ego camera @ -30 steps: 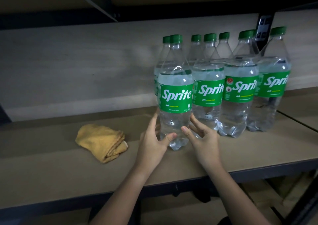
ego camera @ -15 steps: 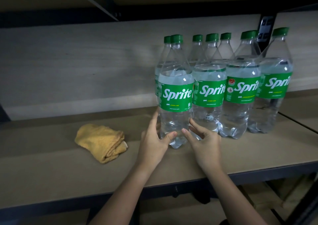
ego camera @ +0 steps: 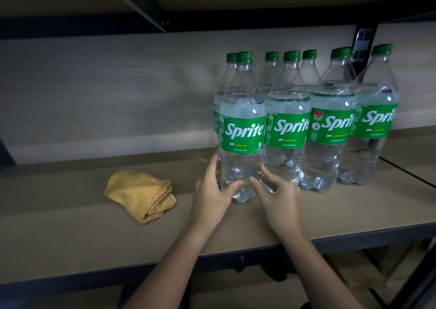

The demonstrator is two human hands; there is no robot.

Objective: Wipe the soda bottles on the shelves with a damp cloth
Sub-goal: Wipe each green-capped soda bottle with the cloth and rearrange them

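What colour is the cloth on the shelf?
Mustard yellow; the cloth shows best in the head view.

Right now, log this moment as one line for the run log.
left hand: holds front Sprite bottle base | right hand: fingers touching same bottle | yellow cloth: lying on shelf, untouched
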